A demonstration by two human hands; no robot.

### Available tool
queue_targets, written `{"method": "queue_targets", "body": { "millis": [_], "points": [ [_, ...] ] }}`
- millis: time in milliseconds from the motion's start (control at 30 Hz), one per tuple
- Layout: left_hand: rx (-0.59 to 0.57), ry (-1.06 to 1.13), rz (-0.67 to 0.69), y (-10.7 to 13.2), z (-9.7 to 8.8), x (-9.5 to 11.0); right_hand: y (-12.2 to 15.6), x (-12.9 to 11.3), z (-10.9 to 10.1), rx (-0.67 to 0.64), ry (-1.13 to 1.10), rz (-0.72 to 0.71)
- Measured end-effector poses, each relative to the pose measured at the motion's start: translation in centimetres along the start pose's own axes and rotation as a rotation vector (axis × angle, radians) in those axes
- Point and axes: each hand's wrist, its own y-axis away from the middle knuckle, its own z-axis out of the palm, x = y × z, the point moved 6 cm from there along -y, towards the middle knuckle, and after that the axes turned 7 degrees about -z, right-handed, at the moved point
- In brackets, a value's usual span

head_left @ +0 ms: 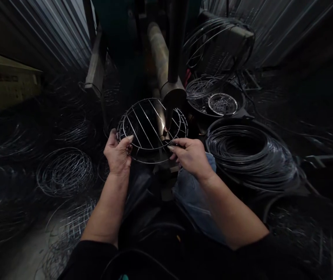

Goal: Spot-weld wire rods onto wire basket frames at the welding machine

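Observation:
A round wire rack (143,128), two rings with parallel bars across the top, lies between my hands at the welding machine. My left hand (117,151) pinches its left rim, thumb on top. My right hand (190,154) is closed at the near right edge, thumb and forefinger together beside the lower electrode (164,137); whether they hold the rim or a small wire piece is hard to make out. Above, the upper electrode (169,116) comes down through the rack's right side, its tip close to the lower one.
On the right, a large coil of wire rings (242,147) fills a black tub. Behind it a basin (243,102) carries more rings and a round dish of short pieces (222,105). Finished-looking wire racks (65,171) are heaped at left. A wooden board (94,74) stands left of the machine.

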Motion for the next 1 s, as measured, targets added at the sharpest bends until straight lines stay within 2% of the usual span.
{"method": "queue_targets", "body": {
  "millis": [200, 367, 500, 700, 1000],
  "points": [
    [-0.001, 0.020, 0.001, 0.0, 0.0, 0.2, 0.5, 0.3, 0.4, 0.068, -0.171, 0.090],
    [-0.012, 0.013, 0.003, -0.2, 0.2, 0.4, 2.0, 1.7, 0.2, 0.201, -0.281, 0.033],
    [-0.017, -0.003, 0.000, -0.6, 0.6, 0.5, 2.0, 1.9, 0.2, 0.261, -0.251, -0.034],
    [-0.012, -0.011, -0.011, -1.5, 1.2, 0.6, 1.4, 1.7, 0.3, 0.340, -0.085, -0.205],
    [-0.044, -0.013, -0.031, -2.7, 1.7, 0.7, 0.5, 1.6, 0.6, 0.339, -0.060, -0.221]
  ]
}}
